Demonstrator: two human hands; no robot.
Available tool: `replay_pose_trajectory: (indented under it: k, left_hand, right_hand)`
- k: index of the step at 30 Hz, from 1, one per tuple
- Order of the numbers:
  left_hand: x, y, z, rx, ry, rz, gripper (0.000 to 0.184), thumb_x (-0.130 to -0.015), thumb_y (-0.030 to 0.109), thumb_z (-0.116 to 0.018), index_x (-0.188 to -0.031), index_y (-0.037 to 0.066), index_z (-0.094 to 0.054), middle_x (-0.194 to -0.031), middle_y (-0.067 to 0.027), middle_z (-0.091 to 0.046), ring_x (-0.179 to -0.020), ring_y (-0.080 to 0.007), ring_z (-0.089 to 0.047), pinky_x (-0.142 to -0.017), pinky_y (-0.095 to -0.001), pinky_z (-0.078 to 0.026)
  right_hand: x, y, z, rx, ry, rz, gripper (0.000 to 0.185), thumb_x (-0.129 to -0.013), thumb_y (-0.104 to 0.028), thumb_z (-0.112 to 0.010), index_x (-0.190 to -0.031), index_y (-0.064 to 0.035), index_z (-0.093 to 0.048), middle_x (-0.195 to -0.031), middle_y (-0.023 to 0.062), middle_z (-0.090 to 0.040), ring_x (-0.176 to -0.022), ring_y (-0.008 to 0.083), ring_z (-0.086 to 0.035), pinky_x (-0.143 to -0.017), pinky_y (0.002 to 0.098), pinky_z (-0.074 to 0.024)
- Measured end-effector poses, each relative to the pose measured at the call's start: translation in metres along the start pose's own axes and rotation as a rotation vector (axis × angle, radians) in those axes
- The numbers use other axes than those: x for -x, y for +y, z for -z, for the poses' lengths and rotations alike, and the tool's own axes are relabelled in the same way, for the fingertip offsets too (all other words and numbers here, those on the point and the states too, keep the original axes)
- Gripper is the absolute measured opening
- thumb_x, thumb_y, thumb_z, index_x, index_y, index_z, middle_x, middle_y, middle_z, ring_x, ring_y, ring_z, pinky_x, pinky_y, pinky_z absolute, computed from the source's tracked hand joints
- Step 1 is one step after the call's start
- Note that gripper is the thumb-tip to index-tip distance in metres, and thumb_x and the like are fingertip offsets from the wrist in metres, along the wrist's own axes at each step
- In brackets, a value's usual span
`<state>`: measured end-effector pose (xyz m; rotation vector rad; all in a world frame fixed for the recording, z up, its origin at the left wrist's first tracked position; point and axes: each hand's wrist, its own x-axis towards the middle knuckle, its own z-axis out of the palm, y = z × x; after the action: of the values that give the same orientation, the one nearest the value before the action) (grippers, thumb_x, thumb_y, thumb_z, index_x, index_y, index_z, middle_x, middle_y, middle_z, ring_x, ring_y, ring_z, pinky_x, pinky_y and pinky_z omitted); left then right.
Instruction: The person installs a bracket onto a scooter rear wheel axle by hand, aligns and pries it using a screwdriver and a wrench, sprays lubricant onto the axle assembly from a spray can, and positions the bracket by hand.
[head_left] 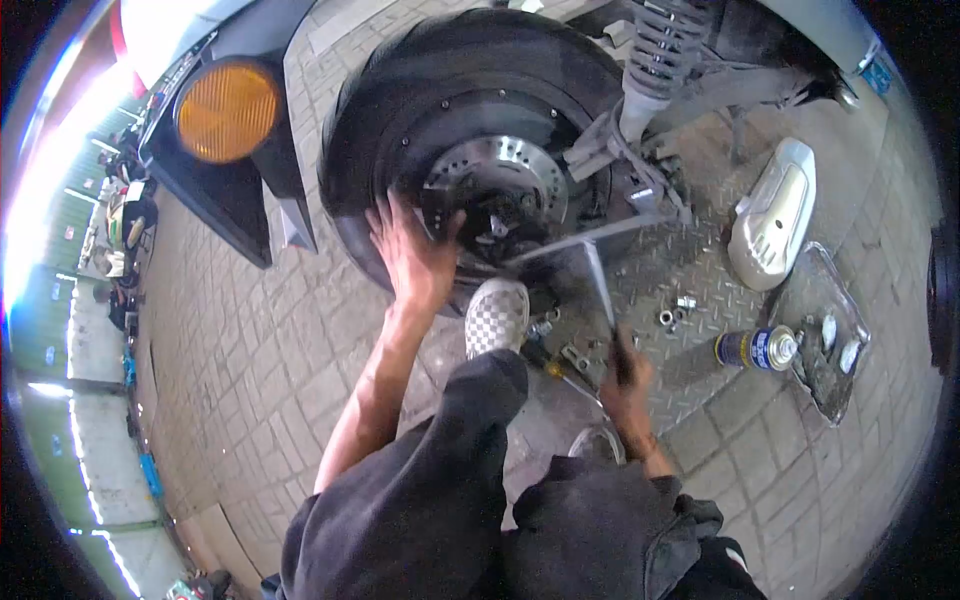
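My left hand (412,255) rests with spread fingers on the lower left of a wheel (365,120) with a black tyre, beside its drilled brake disc (500,155). My right hand (630,395) is closed round the dark grip of what looks like a hammer (598,280). Its metal shaft points up toward the wheel hub; the head end is blurred, and a long grey bar crosses there. My checkered shoe (495,318) is against the bottom of the tyre. A screwdriver (555,370) and loose metal parts (575,357) lie between my feet.
At right lie a silver cover (775,215), a spray can (755,348) and a dirty tray (835,370) with parts. Nuts (667,318) sit on a metal floor plate (690,370). A coil-spring shock absorber (660,60) stands above; an orange reflector (228,110) hangs at left.
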<state>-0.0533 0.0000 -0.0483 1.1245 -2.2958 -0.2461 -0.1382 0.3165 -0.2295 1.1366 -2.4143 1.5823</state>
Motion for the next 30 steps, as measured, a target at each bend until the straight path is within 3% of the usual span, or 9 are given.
replay_pose_trajectory:
  k: [2, 6, 9, 11, 14, 18, 20, 27, 30]
  left_hand:
    - [0.008, 0.004, 0.003, -0.064, 0.071, -0.091, 0.075, -0.091, 0.037, -0.07, -0.145, -0.004, -0.039, -0.15, -0.0329, -0.038, -0.143, -0.0576, -0.024, -0.119, -0.0637, -0.018]
    - [0.019, 0.005, 0.007, -0.179, -0.083, -0.277, 0.04, -0.095, 0.028, -0.063, -0.131, 0.011, -0.06, -0.142, -0.0316, -0.046, -0.132, -0.0582, -0.035, -0.113, -0.0708, -0.019]
    - [0.015, 0.008, 0.012, -0.113, -0.137, -0.272, 0.036, -0.095, 0.026, -0.062, -0.128, 0.011, -0.062, -0.136, -0.031, -0.05, -0.129, -0.058, -0.037, -0.109, -0.0718, -0.023]
    - [0.013, 0.005, 0.01, -0.133, -0.208, -0.244, 0.036, -0.095, 0.025, -0.063, -0.128, 0.011, -0.062, -0.14, -0.0301, -0.046, -0.13, -0.0607, -0.035, -0.108, -0.0751, -0.022]
    - [0.012, 0.006, 0.01, -0.141, -0.162, -0.192, 0.037, -0.095, 0.024, -0.064, -0.131, 0.017, -0.062, -0.148, -0.0329, -0.035, -0.133, -0.0659, -0.028, -0.11, -0.077, -0.017]
    - [0.008, -0.004, 0.011, -0.161, -0.208, -0.18, 0.042, -0.095, 0.025, -0.065, -0.136, 0.025, -0.06, -0.153, -0.0386, -0.021, -0.136, -0.0711, -0.016, -0.111, -0.0782, -0.011]
    - [0.006, -0.002, 0.013, -0.154, -0.278, -0.143, 0.045, -0.094, 0.024, -0.066, -0.138, 0.025, -0.059, -0.155, -0.0401, -0.013, -0.138, -0.073, -0.008, -0.112, -0.0783, -0.007]
    - [0.009, -0.004, 0.016, -0.111, -0.313, -0.146, 0.041, -0.095, 0.022, -0.065, -0.136, 0.02, -0.061, -0.154, -0.043, -0.012, -0.139, -0.0725, -0.004, -0.112, -0.0781, -0.002]
    - [0.002, -0.005, 0.017, -0.211, -0.329, -0.19, 0.041, -0.094, 0.02, -0.067, -0.134, 0.017, -0.062, -0.149, -0.0373, -0.032, -0.14, -0.0652, -0.017, -0.112, -0.0767, -0.005]
  right_hand:
    - [0.014, -0.027, 0.033, -0.211, -0.111, -0.478, 0.043, -0.095, -0.002, -0.056, -0.138, -0.0011, -0.058, -0.087, 0.0174, -0.065, -0.072, 0.0224, -0.059, -0.068, 0.0368, -0.0497]
    - [0.097, 0.008, 0.084, -0.169, -0.02, -0.736, 0.038, -0.104, -0.027, -0.056, -0.132, -0.0018, -0.062, -0.072, -0.0014, -0.049, -0.066, 0.0091, -0.042, -0.058, 0.0281, -0.0386]
    - [0.141, 0.033, 0.112, -0.139, -0.048, -0.844, 0.04, -0.098, -0.008, -0.057, -0.138, -0.0033, -0.059, -0.103, 0.0177, -0.07, -0.088, 0.0214, -0.064, -0.076, 0.0355, -0.0514]
    - [0.102, 0.001, 0.133, 0.466, -0.414, -0.892, 0.04, -0.094, -0.008, -0.062, -0.134, -0.0076, -0.064, -0.117, 0.0253, -0.066, -0.101, 0.0344, -0.066, -0.085, 0.0425, -0.0518]
    - [0.037, -0.021, 0.107, 0.76, -0.182, -0.414, 0.035, -0.091, -0.009, -0.067, -0.126, -0.0077, -0.067, -0.127, 0.0229, -0.062, -0.111, 0.0437, -0.061, -0.095, 0.0461, -0.0486]
    - [-0.082, -0.053, 0.018, -0.117, -0.171, -0.391, 0.034, -0.089, -0.012, -0.071, -0.122, -0.0064, -0.067, -0.119, 0.0209, -0.064, -0.109, 0.0412, -0.062, -0.095, 0.0455, -0.0483]
    - [-0.141, -0.087, -0.008, -0.125, -0.138, -0.11, 0.033, -0.088, -0.015, -0.073, -0.119, -0.0054, -0.067, -0.11, 0.022, -0.067, -0.103, 0.0423, -0.064, -0.091, 0.046, -0.05]
    - [-0.195, -0.105, -0.044, -0.209, -0.087, -0.209, 0.026, -0.089, -0.022, -0.073, -0.109, -0.0063, -0.069, -0.095, 0.0233, -0.068, -0.085, 0.0429, -0.065, -0.077, 0.0474, -0.0517]
    - [-0.174, -0.105, -0.048, 0.018, -0.12, -0.183, 0.025, -0.086, -0.025, -0.078, -0.105, -0.0085, -0.074, -0.099, 0.0168, -0.073, -0.097, 0.04, -0.063, -0.088, 0.0484, -0.0471]
